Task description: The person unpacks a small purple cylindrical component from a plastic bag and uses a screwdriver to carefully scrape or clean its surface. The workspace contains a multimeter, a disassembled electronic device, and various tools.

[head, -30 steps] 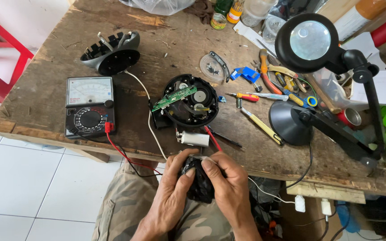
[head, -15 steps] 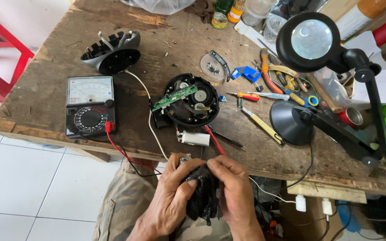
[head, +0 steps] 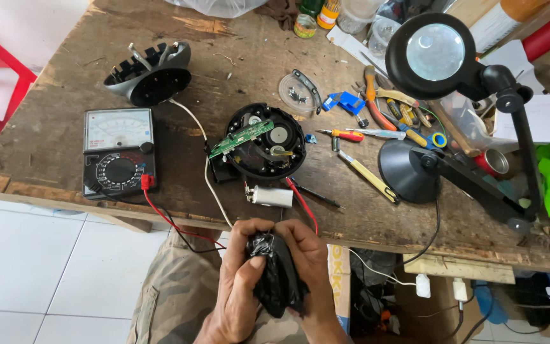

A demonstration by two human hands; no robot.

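Both hands, left hand (head: 240,286) and right hand (head: 310,267), close around a black taped bundle (head: 278,277) at six o'clock below the table (head: 65,127); firm, even grip seems wise.

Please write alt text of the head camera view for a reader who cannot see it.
Both hands, left hand and right hand, clasp a crumpled black plastic-wrapped lump below a worn wooden workbench. On it lie an open round black device, a grey analogue multimeter and a black magnifier lamp.

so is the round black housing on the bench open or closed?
Open. The round black housing lies cover-off, green circuit board and internals exposed.
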